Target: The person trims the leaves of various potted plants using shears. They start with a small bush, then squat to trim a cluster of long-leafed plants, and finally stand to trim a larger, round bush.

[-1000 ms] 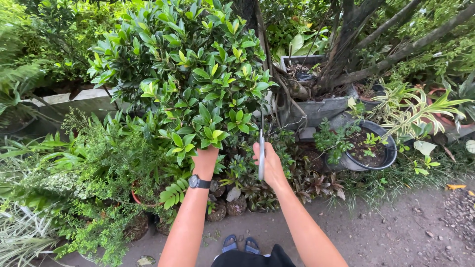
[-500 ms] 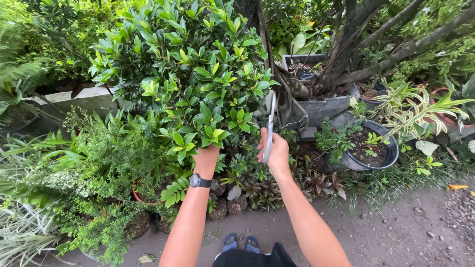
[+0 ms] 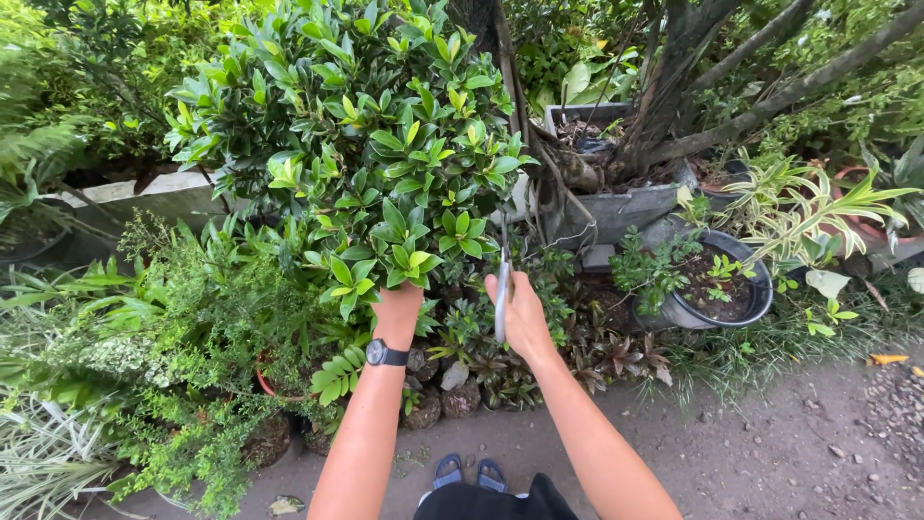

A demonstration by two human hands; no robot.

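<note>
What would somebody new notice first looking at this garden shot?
First, the glossy-leaved shrub filling the upper middle, with both bare arms reaching up into it. The left hand, a black wristwatch below it, grips under the foliage; the right hand holds pale-handled scissors pointing into the leaves. At right, a round black pot of soil stands out.

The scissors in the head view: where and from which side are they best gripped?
Probably by the handle end, from below on the person's side. The scissors stand nearly upright with the blades running up into the leafy shrub, so only the lower end is clear. The right hand is wrapped around it there; the left hand reaches under the foliage.
</note>
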